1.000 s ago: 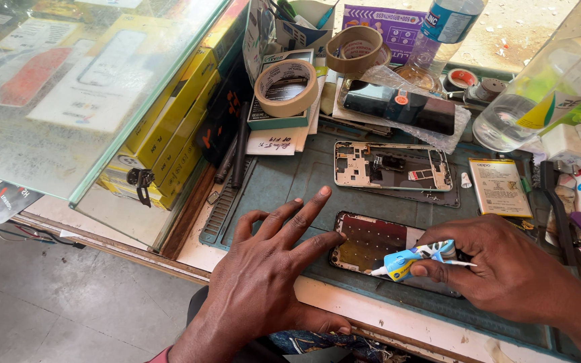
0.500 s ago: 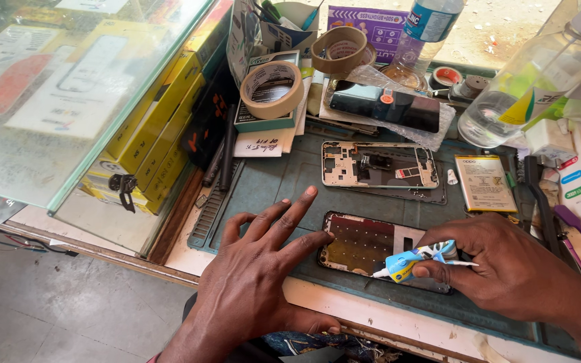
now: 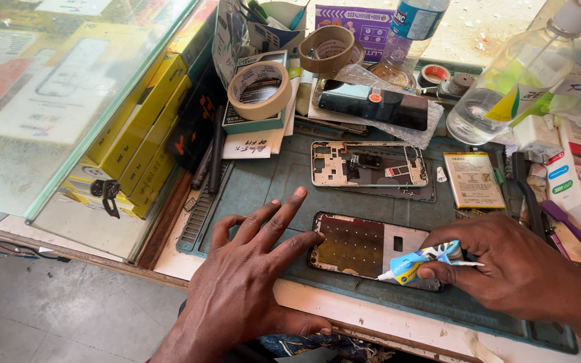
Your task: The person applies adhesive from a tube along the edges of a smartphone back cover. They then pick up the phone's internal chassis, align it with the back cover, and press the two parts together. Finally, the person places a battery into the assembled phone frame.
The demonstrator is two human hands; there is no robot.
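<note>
Blue and yellow, the small glue tube (image 3: 419,260) sits pinched between the thumb and fingers of my right hand (image 3: 516,272), its white nozzle aimed left and slightly near, so its long axis runs almost left to right over the near right corner of the open phone back frame (image 3: 371,249). A second ago the tube hovered in much the same place, and the frame has not shifted on the grey-green mat (image 3: 270,181); what has changed is my left hand (image 3: 250,282), which has closed in a little so that the tip of one finger now touches the frame's left edge. I judge that this steadies the frame while the nozzle works along its edge. That left hand is open and flat, fingers spread, grasping nothing, palm down on the mat near the desk's front edge.

The frame lies flat with its long axis left to right, its dark inner panel up and a pale patch towards the right. Beyond it, farther off, lies a second stripped phone chassis (image 3: 369,165), also lengthwise left to right, with a flat battery (image 3: 473,179) just to its right. Rolls of tape (image 3: 259,89) stand at the far left of the mat, and a clear plastic bottle (image 3: 506,81) leans at the far right.
</note>
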